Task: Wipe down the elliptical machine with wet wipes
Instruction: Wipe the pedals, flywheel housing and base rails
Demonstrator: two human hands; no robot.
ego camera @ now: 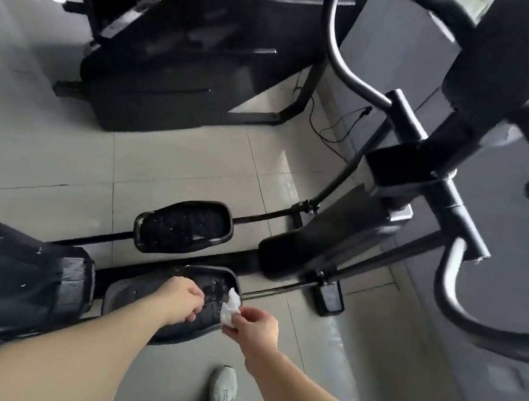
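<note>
Fingers (245, 313) of right hand (255, 329) pinch wet wipe (231, 307) just above near pedal (209, 278). Fingers of left hand (181, 301) hang loosely curled, empty, over that pedal.

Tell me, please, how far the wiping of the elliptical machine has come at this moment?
Done: no part shows as clearly wiped. In hand: the right hand pinches a crumpled wet wipe over the near pedal; the left hand is at that pedal too. Left: the far pedal and the handlebars.
</note>
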